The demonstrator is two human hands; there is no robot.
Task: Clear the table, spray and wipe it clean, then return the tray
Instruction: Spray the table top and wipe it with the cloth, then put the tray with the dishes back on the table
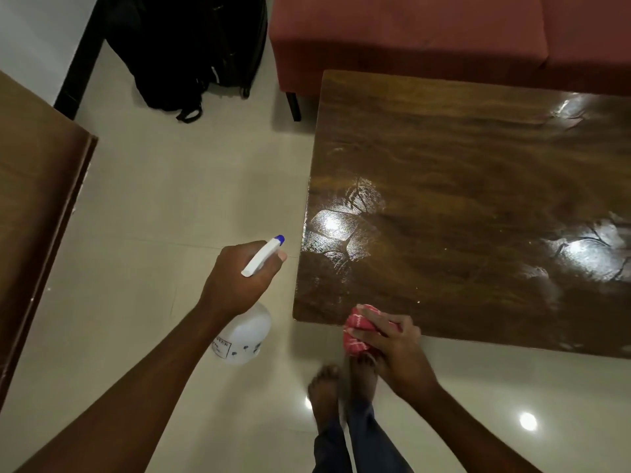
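At the far left stands a brown wooden piece of furniture [37,199], only its edge in sight. Beyond it, against the far wall, a black bag [191,46] slumps on the pale tiled floor [164,186].

The left hand [239,278] is wrapped round the neck of a bottle [246,332], with the fingers curled under the white spray head. The bottle is held in the air over the floor, just left of the tabletop's near left corner. Its body is cloudy white plastic with a small boxed label and little dark prints. The nozzle [279,238] has a blue tip and points up and right, toward the tabletop.

Near the person, two bare feet [327,384] stand on the tiles, blurred, below dark trouser cuffs.

The right hand [392,346] holds a bunched red cloth [358,332] with a thin white check. The fingers are closed round the cloth, which sits at the tabletop's near edge, close to that left corner. Whether it touches the wood I cannot tell.

The tabletop [478,186] is dark, glossy wood with a strong grain. Bright patches shine near its left edge and out at the right, and thin, crack-like lines run through them. A few pale specks dot the wood between them.

Behind its far edge sits a red sofa [409,35].
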